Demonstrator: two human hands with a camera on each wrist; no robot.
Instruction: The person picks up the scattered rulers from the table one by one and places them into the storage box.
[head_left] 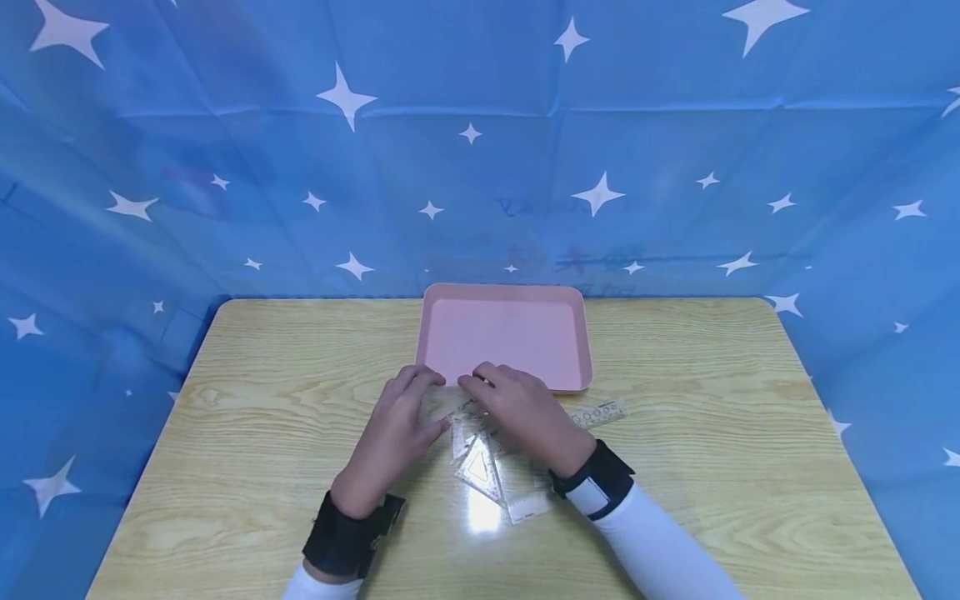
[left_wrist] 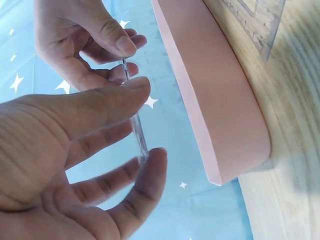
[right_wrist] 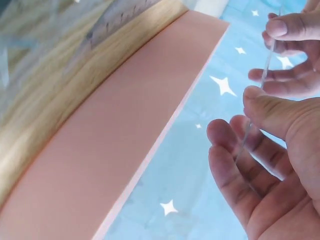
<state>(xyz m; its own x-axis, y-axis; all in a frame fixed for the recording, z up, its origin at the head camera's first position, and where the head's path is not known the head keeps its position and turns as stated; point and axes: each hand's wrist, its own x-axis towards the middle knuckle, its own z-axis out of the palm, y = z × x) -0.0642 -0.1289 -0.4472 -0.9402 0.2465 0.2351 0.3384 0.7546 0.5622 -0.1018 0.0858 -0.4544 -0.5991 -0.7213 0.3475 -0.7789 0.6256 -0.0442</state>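
Note:
Both hands pinch a thin, clear plastic piece (left_wrist: pixel 139 135) between thumbs and fingers, close to the near edge of the pink tray. It shows edge-on in both wrist views, so its outline is hidden and I cannot tell its kind. My left hand (head_left: pixel 390 425) grips one end, my right hand (head_left: pixel 521 408) the other. Below the hands on the table lie clear set squares (head_left: pixel 480 468), partly overlapping. A clear ruler (head_left: pixel 600 414) with a row of round holes sticks out to the right from behind the right hand.
The shallow pink tray (head_left: pixel 502 329) stands at the back middle of the wood-grain table (head_left: pixel 285 400). Another clear plastic piece (head_left: pixel 528 506) lies partly under the right wrist. A blue cloth (head_left: pixel 465 183) with white stars hangs behind the table and along both sides.

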